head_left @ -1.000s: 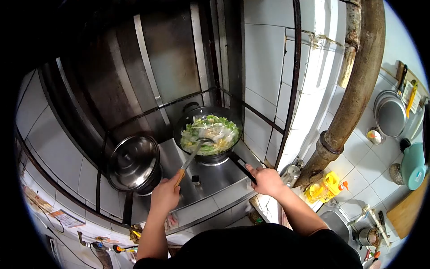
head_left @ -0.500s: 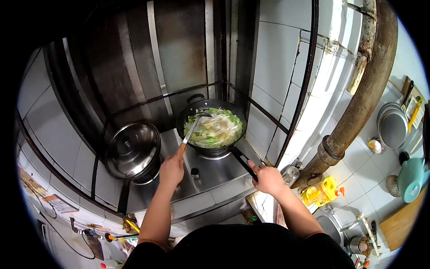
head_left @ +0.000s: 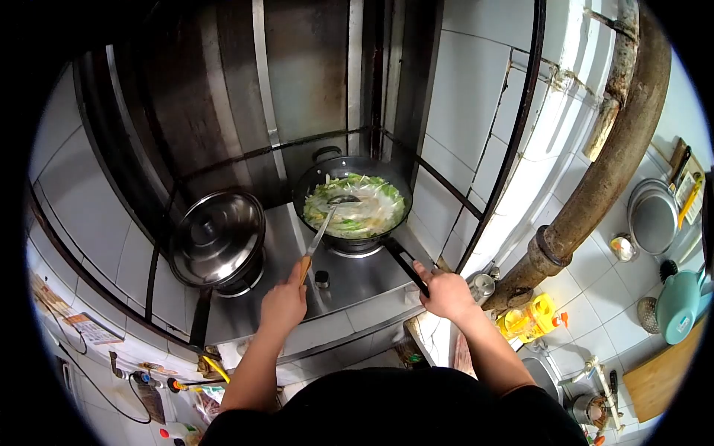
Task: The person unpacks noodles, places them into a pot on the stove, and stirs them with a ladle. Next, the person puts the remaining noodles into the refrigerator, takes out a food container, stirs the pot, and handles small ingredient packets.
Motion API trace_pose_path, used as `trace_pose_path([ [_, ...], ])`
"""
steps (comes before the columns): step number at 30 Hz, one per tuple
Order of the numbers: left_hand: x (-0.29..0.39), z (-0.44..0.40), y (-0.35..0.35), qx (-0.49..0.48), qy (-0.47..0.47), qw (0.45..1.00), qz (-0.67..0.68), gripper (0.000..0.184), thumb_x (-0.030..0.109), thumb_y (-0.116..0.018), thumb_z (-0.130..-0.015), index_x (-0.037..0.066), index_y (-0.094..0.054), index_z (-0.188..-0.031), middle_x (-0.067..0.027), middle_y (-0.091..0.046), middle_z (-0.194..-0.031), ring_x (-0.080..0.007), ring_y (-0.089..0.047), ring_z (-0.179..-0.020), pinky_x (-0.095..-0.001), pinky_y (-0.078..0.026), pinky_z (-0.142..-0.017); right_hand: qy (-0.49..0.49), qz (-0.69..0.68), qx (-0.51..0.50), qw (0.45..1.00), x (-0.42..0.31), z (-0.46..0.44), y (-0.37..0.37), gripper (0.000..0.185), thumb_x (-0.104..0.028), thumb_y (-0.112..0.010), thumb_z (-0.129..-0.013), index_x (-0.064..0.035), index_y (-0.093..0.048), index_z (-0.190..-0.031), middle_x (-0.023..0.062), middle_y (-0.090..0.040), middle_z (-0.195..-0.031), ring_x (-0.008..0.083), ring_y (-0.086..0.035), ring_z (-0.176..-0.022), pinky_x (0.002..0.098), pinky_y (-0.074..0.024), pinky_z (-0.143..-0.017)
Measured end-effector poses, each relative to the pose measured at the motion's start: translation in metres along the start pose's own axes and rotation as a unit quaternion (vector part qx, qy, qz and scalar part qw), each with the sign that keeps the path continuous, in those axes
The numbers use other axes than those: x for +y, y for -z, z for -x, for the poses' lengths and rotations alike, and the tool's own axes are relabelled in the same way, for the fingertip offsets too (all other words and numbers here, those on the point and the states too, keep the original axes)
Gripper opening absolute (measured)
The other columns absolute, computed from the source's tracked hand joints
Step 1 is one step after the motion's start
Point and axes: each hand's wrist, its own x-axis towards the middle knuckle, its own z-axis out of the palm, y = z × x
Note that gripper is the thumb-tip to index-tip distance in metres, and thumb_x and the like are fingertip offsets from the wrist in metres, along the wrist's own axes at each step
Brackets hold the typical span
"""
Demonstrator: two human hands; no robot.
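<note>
A dark wok (head_left: 300, 195) sits on the right burner, filled with chopped green and pale vegetables (head_left: 368, 215) in whitish liquid. My left hand (head_left: 283, 306) is closed round the wooden handle of a metal spatula (head_left: 321, 232). Its head lies among the vegetables near the middle of the wok, partly covered by them. The wok's long black handle (head_left: 405, 262) points toward me, and my right hand (head_left: 448, 293) is wrapped round its end.
A lidded pan (head_left: 217, 234) stands on the left burner, its handle pointing toward me. Between the burners is a stove knob (head_left: 321, 279). Tiled walls and a thick brown pipe (head_left: 587, 189) border the stove. A yellow-capped oil bottle (head_left: 526, 320) stands at right near the sink.
The spatula's head has moved slightly right and down within the wok, and my left hand has come a little nearer to me. My right hand keeps its hold on the wok handle.
</note>
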Motion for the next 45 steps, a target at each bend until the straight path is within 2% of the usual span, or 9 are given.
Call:
trace_pose_path([
  [11, 0.002, 0.008, -0.026, -0.029, 0.025, 0.999, -0.007, 0.062, 0.023, -0.049, -0.092, 0.003, -0.025, -0.145, -0.0257, -0.063, -0.095, -0.0418, -0.065, -0.08, -0.0492, -0.053, -0.072, -0.002, 0.013, -0.013, 1.0, 0.001, -0.001, 0.001, 0.068, -0.026, -0.062, -0.08, -0.0099, -0.038, -0.142, 0.0197, -0.064, -0.097, 0.0347, -0.065, -0.087, 0.0417, -0.053, -0.077],
  [23, 0.007, 0.008, -0.013, -0.048, 0.03, 0.998, -0.009, 0.061, 0.024, -0.049, -0.093, 0.0, -0.027, -0.144, -0.0268, -0.063, -0.096, -0.0415, -0.066, -0.082, -0.0485, -0.053, -0.074, 0.008, 0.006, 0.006, 1.0, 0.002, 0.0, 0.001, 0.067, -0.024, -0.065, -0.077, -0.0094, -0.042, -0.139, 0.0176, -0.065, -0.09, 0.0339, -0.066, -0.081, 0.043, -0.0532, -0.072],
  [29, 0.01, 0.008, -0.012, -0.055, 0.041, 0.998, -0.007, 0.061, 0.024, -0.05, -0.093, -0.001, -0.028, -0.144, -0.0269, -0.063, -0.099, -0.0409, -0.065, -0.086, -0.0474, -0.053, -0.078, 0.008, 0.006, 0.003, 1.0, 0.004, 0.0, -0.001, 0.07, -0.023, -0.065, -0.076, -0.0097, -0.041, -0.141, 0.0168, -0.065, -0.091, 0.0329, -0.066, -0.083, 0.0421, -0.0537, -0.073],
  [38, 0.012, 0.008, -0.01, -0.051, 0.045, 0.998, 0.0, 0.06, 0.024, -0.05, -0.091, -0.002, -0.031, -0.142, -0.0267, -0.063, -0.099, -0.0406, -0.066, -0.085, -0.0478, -0.053, -0.077, 0.008, -0.001, 0.006, 1.0, 0.005, -0.001, -0.003, 0.069, -0.026, -0.065, -0.077, -0.0104, -0.042, -0.14, 0.0162, -0.065, -0.088, 0.0328, -0.066, -0.081, 0.0422, -0.0535, -0.072],
  [41, 0.008, 0.005, -0.011, -0.069, 0.057, 0.996, -0.01, 0.058, 0.019, -0.053, -0.088, -0.002, -0.036, -0.139, -0.0272, -0.063, -0.1, -0.0403, -0.065, -0.088, -0.0472, -0.053, -0.077, 0.001, -0.019, -0.01, 1.0, 0.003, 0.0, 0.003, 0.068, -0.024, -0.062, -0.079, -0.009, -0.04, -0.141, 0.0186, -0.065, -0.089, 0.035, -0.065, -0.085, 0.0424, -0.0518, -0.078],
  [44, -0.025, -0.01, -0.038, 0.058, -0.029, 0.998, 0.018, 0.057, 0.013, -0.055, -0.085, -0.002, -0.04, -0.137, -0.0276, -0.062, -0.101, -0.0401, -0.064, -0.091, -0.0468, -0.052, -0.079, 0.004, -0.021, -0.006, 1.0, 0.004, 0.0, 0.002, 0.068, -0.024, -0.062, -0.079, -0.0094, -0.04, -0.141, 0.0184, -0.065, -0.089, 0.035, -0.065, -0.085, 0.0423, -0.0519, -0.078],
  [45, -0.024, -0.011, -0.032, 0.068, -0.034, 0.997, 0.025, 0.056, 0.012, -0.055, -0.084, -0.002, -0.04, -0.136, -0.0278, -0.062, -0.102, -0.0402, -0.063, -0.092, -0.0467, -0.052, -0.079, 0.006, -0.02, -0.007, 1.0, 0.005, 0.0, 0.002, 0.068, -0.024, -0.063, -0.078, -0.0095, -0.04, -0.141, 0.0184, -0.065, -0.089, 0.0349, -0.065, -0.085, 0.0424, -0.0519, -0.077],
])
